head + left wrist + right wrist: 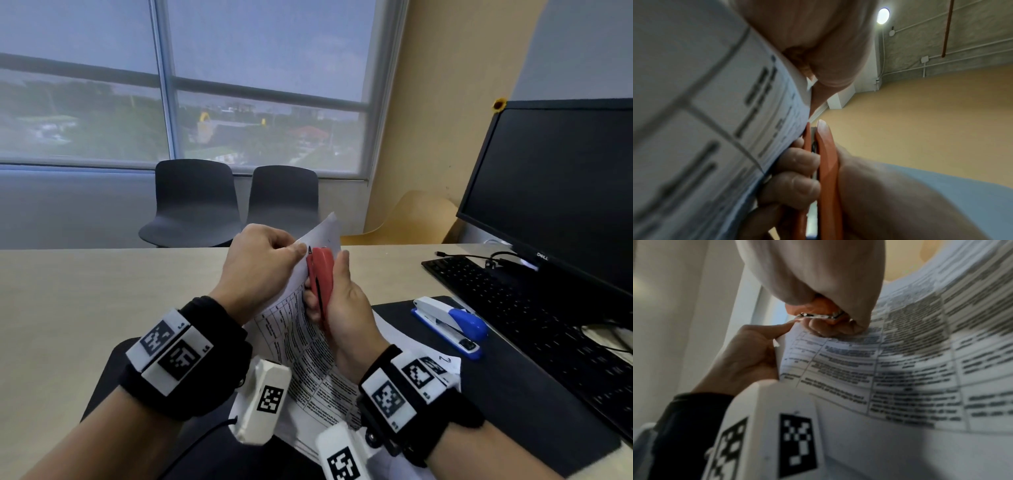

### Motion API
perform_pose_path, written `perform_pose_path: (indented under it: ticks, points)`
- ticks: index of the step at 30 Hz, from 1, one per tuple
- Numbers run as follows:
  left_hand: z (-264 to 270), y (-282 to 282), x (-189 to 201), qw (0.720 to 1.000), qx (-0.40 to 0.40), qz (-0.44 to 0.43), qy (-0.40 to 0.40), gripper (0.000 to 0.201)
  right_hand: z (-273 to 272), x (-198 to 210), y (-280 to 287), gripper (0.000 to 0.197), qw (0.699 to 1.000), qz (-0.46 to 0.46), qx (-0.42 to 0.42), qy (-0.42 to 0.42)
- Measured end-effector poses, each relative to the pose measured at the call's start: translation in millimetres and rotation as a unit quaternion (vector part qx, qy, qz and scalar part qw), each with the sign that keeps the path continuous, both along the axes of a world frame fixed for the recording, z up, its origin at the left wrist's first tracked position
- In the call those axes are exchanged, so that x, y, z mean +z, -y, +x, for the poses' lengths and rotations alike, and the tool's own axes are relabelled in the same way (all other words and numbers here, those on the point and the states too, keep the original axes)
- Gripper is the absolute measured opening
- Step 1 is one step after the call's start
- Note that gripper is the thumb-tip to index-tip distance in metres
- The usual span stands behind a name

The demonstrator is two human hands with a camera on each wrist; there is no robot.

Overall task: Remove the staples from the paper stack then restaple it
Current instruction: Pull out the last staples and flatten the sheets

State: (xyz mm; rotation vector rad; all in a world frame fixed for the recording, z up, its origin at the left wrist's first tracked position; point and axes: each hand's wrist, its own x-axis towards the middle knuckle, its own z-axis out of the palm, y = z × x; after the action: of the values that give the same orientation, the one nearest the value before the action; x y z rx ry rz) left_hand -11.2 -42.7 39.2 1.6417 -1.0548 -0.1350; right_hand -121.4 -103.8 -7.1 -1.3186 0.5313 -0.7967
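Your left hand [263,260] pinches the upper corner of the paper stack [301,342], lifting it off the counter [102,291], while your right hand [342,308] has a closed grip around the red staple remover [320,284], its metal tip set against that same pinched corner. The stack's lower part sags down between your wrists onto the dark mat [513,394].

What could go wrong from here, as I judge it:

- The corner may tear if you lever the staple remover sideways, since the sheets are held in the air with nothing firm behind them.
- The tip sits very close to your left fingertips [789,324]; a slip under force could jab them.
- A freed staple could spring away and be lost on the mat or among the sheets. Whether a staple is caught in the tip at this moment cannot be told; the wrist views are too blurred.
- Once unbound, the pages could fan out or slide, because only one corner is pinched.

Counted: one paper stack, of several sheets; one staple remover; one blue-and-white stapler [448,325], lying on the mat to the right of the stack, near it but untouched; one keyboard [534,325] and one monitor [565,178] further right of the stack; two dark chairs [195,202] beyond it.
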Motion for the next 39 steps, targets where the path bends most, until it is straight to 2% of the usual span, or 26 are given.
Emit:
perform_pose_path:
  ticks: [2,5,9,13,23,28,30,32,34,39]
  points:
    - [0,1,-1,1.000,0.019,0.002,0.009,0.030,3,1,-1,0.064,1.000,-0.007,-0.010,-0.003]
    - [2,2,-1,0.999,0.036,-0.001,0.018,0.030,0,8,2,0.067,0.999,-0.022,0.021,-0.029]
    - [3,2,-1,0.996,0.054,0.019,0.071,0.033,-12,17,18,0.053,0.991,-0.087,0.072,-0.067]
    - [-3,3,2,0.994,0.041,0.018,0.103,0.030,-19,18,24,0.050,0.994,-0.038,0.095,-0.035]
    - [-3,5,-5,0.996,-0.045,-0.016,-0.069,0.032,6,2,12,0.055,0.989,0.102,0.060,0.084]
    - [-3,4,-6,0.996,-0.028,-0.016,-0.081,0.025,4,2,9,0.057,0.978,0.167,0.065,0.109]
    - [-4,4,-5,0.997,-0.024,-0.017,-0.073,0.025,2,2,10,0.059,0.991,0.106,0.041,0.072]
    - [-4,4,-4,0.999,-0.003,-0.018,-0.038,0.024,1,0,13,0.060,0.996,-0.083,-0.021,-0.018]
    - [-2,3,-2,0.999,0.045,-0.004,0.030,0.026,-1,2,14,0.056,0.959,-0.258,-0.062,-0.101]
    - [-2,2,1,0.986,0.103,0.027,0.129,0.030,-4,11,12,0.042,0.862,-0.450,-0.106,-0.206]
